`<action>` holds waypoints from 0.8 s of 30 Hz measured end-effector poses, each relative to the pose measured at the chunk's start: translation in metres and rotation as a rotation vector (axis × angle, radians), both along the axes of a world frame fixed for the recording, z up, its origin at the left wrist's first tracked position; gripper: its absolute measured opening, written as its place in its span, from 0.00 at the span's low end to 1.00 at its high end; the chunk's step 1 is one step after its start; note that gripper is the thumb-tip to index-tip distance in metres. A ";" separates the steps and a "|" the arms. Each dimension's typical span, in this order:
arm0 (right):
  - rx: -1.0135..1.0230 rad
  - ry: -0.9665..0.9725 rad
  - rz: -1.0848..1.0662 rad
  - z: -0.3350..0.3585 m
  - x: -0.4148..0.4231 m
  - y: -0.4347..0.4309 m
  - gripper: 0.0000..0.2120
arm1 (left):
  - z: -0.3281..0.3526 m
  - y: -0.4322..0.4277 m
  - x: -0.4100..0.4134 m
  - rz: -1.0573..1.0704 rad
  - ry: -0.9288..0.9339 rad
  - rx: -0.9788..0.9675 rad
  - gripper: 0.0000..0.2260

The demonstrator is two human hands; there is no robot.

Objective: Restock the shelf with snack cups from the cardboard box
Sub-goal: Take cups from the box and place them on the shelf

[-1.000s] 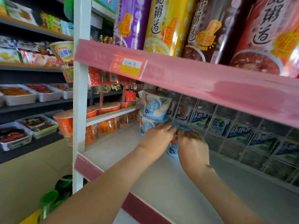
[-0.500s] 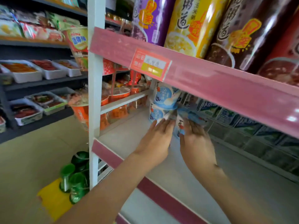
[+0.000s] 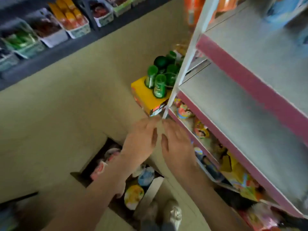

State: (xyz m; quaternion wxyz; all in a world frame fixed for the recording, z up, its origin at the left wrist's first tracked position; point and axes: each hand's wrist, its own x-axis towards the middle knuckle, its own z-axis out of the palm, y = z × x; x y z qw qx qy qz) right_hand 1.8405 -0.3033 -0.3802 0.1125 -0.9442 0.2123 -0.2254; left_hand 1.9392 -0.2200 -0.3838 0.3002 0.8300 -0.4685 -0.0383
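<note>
I look down at the floor beside the pink-edged shelf (image 3: 246,67). My left hand (image 3: 140,142) and my right hand (image 3: 178,147) hang side by side, fingers spread, both holding nothing. Below them lies the open cardboard box (image 3: 155,185) with several snack cups inside: a yellow-lidded cup (image 3: 133,195), a blue one (image 3: 146,175) and red-and-white ones (image 3: 100,169). My left forearm covers part of the box opening. A blue snack cup (image 3: 281,10) stands blurred on the upper shelf board at the top right.
A yellow box (image 3: 145,97) with green bottles (image 3: 159,77) on it stands by the white shelf post (image 3: 188,59). Colourful packets (image 3: 200,130) fill the lowest shelf. Trays of goods (image 3: 55,29) line a dark rack across the aisle. My shoe (image 3: 173,212) is near the box.
My hands let go of the blue cup on the shelf and dropped away from it. My view swung down from the shelf to the floor and the box.
</note>
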 end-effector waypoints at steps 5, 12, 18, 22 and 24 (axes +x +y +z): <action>0.263 0.554 0.368 -0.162 -0.028 0.068 0.26 | -0.137 0.125 -0.014 -0.028 0.284 0.678 0.30; 0.265 1.249 0.423 -0.276 -0.040 0.096 0.22 | -0.247 0.148 -0.056 -0.068 0.388 0.858 0.23; 0.093 1.481 0.410 -0.307 -0.034 0.109 0.18 | -0.304 0.127 -0.099 -0.062 0.450 0.842 0.21; -0.015 1.454 0.664 -0.304 -0.029 0.106 0.12 | -0.326 0.125 -0.107 -0.016 0.541 0.886 0.22; -0.011 1.417 0.772 -0.301 -0.029 0.096 0.12 | -0.328 0.124 -0.104 -0.031 0.559 0.856 0.25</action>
